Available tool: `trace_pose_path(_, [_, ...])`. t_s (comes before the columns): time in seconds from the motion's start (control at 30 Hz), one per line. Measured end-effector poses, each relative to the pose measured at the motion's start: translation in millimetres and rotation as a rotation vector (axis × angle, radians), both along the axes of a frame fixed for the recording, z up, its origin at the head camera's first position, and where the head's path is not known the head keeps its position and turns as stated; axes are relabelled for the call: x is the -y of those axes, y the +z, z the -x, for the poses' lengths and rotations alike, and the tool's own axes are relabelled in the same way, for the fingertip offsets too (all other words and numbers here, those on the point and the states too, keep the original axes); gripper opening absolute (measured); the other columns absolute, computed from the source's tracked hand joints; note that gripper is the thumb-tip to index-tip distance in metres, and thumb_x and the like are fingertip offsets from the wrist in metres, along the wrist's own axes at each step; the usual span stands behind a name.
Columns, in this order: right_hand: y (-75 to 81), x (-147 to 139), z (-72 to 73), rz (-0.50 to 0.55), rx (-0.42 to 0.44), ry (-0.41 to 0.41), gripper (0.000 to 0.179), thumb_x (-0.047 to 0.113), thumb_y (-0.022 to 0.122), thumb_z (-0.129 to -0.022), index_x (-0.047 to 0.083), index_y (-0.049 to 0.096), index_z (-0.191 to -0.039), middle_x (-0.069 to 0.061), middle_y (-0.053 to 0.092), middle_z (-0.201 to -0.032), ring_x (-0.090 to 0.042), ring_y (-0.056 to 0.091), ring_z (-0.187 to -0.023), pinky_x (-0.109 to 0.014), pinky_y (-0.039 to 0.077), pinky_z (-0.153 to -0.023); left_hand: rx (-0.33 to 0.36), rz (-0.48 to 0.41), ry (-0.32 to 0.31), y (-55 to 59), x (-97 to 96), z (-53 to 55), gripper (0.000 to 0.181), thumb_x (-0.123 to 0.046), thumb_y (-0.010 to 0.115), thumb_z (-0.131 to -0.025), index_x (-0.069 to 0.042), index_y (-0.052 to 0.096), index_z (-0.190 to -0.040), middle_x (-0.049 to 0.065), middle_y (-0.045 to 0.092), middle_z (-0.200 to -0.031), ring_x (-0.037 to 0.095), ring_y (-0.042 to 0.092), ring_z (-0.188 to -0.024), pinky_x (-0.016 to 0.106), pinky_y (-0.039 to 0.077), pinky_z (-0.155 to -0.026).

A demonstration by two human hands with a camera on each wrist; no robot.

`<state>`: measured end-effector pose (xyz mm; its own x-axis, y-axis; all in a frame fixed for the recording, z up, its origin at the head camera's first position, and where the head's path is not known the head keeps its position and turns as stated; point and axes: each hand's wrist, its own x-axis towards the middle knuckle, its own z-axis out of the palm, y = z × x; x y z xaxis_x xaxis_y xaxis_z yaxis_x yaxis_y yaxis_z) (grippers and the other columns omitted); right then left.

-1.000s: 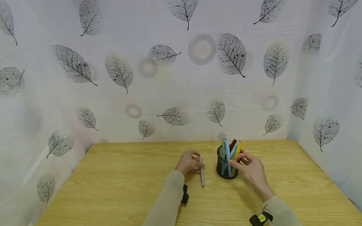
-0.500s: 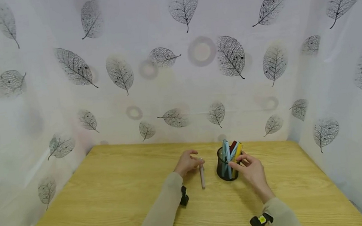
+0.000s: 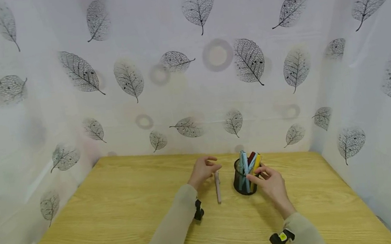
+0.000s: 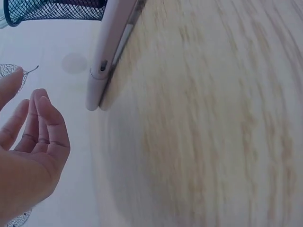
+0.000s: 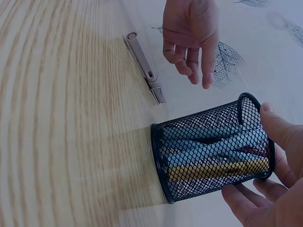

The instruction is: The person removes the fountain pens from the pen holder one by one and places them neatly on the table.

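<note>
A pale pinkish-grey capped pen [image 3: 218,192] lies lengthwise on the wooden table, its body [image 4: 106,52] and clip side showing close up in the left wrist view. Just beyond its far end hovers my left hand [image 3: 202,171], fingers spread loosely with nothing between them. My right hand [image 3: 272,184] holds a black mesh pen holder [image 5: 208,151] by its right side, thumb at the rim and fingers around the wall. Inside the upright holder stand several pens: light blue ones [image 3: 246,164], a dark red one [image 3: 252,156] and a yellow one [image 3: 257,160].
The light wood table [image 3: 119,221] is enclosed by a white leaf-print curtain [image 3: 185,94] at the back and both sides. Black camera straps sit on the left wrist [image 3: 198,211] and right wrist [image 3: 281,238].
My left hand has let go of the pen and lifted up and away from it, fingers opening; the pen stays on the table. My right hand keeps its hold on the pen holder.
</note>
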<state>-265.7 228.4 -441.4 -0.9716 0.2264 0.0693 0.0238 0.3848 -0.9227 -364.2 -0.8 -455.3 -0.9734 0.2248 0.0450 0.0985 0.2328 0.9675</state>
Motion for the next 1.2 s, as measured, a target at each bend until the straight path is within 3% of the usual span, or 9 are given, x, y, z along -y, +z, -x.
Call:
trace_pose_path(0.13, [-1.1,-1,-1.0,0.002,0.002,0.0,0.039,0.03,0.078,-0.085,0.001,0.061,-0.104,-0.017,0.032,-0.158,-0.037,0.042,-0.138,-0.049,0.046,-0.105,-0.029,-0.026,0.0,0.1,-5.5,-2.2,0.032,-0.016,0.074,-0.089,-0.005,0.066,-0.118,0.011,0.067,-0.097,0.03,0.066,-0.084,0.04,0.059,-0.072])
trace_pose_path(0.3, [-0.9,0,-1.3,0.007,-0.004,0.006,0.038,0.029,0.078,-0.085,0.001,0.061,-0.105,-0.016,0.032,-0.158,-0.038,0.042,-0.138,-0.05,0.046,-0.105,-0.07,-0.095,-0.005,3.6,-12.9,-7.4,0.027,-0.015,0.074,-0.088,-0.008,0.068,-0.113,0.009,0.067,-0.092,0.036,0.066,-0.087,0.049,0.059,-0.074])
trace_pose_path(0.4, [-0.5,0,-1.4,0.008,-0.01,0.005,0.037,0.028,0.077,-0.085,0.0,0.061,-0.104,-0.017,0.032,-0.158,-0.038,0.042,-0.138,-0.05,0.046,-0.105,-0.106,-0.129,-0.02,9.0,-18.2,-11.3,0.025,-0.017,0.075,-0.088,-0.01,0.069,-0.111,0.008,0.068,-0.092,0.033,0.067,-0.084,0.052,0.058,-0.077])
trace_pose_path(0.67, [-0.6,1,-0.1,0.009,-0.016,0.005,0.037,0.027,0.077,-0.086,-0.001,0.06,-0.104,-0.018,0.033,-0.157,-0.039,0.043,-0.137,-0.05,0.046,-0.105,-0.183,-0.185,-0.06,19.2,-32.9,-14.3,0.025,-0.015,0.074,-0.089,-0.007,0.069,-0.112,0.009,0.071,-0.097,0.021,0.069,-0.082,0.042,0.06,-0.075])
trace_pose_path(0.83, [-1.1,1,-0.2,-0.001,-0.003,0.001,0.038,0.028,0.077,-0.086,0.0,0.06,-0.104,-0.017,0.033,-0.157,-0.038,0.043,-0.137,-0.05,0.046,-0.105,-0.216,-0.175,-0.069,25.3,-40.0,-17.0,0.027,-0.015,0.073,-0.088,-0.005,0.069,-0.114,0.011,0.071,-0.101,0.013,0.067,-0.082,0.041,0.06,-0.077])
trace_pose_path(1.03, [-1.3,2,-0.2,0.005,0.006,0.0,0.038,0.028,0.076,-0.087,-0.001,0.059,-0.105,-0.017,0.032,-0.158,-0.038,0.042,-0.138,-0.049,0.045,-0.106,-0.263,-0.121,-0.082,30.2,-49.0,-19.1,0.025,-0.015,0.072,-0.09,-0.01,0.07,-0.114,0.007,0.071,-0.103,0.013,0.066,-0.089,0.027,0.058,-0.073])
trace_pose_path(1.2, [-0.8,2,0.8,0.011,-0.009,0.005,0.038,0.028,0.076,-0.087,-0.001,0.06,-0.105,-0.017,0.032,-0.158,-0.038,0.042,-0.138,-0.049,0.046,-0.106,-0.309,-0.045,-0.091,34.4,-58.5,-20.6,0.028,-0.016,0.071,-0.091,-0.013,0.071,-0.118,0.005,0.071,-0.106,0.015,0.065,-0.097,0.023,0.056,-0.073])
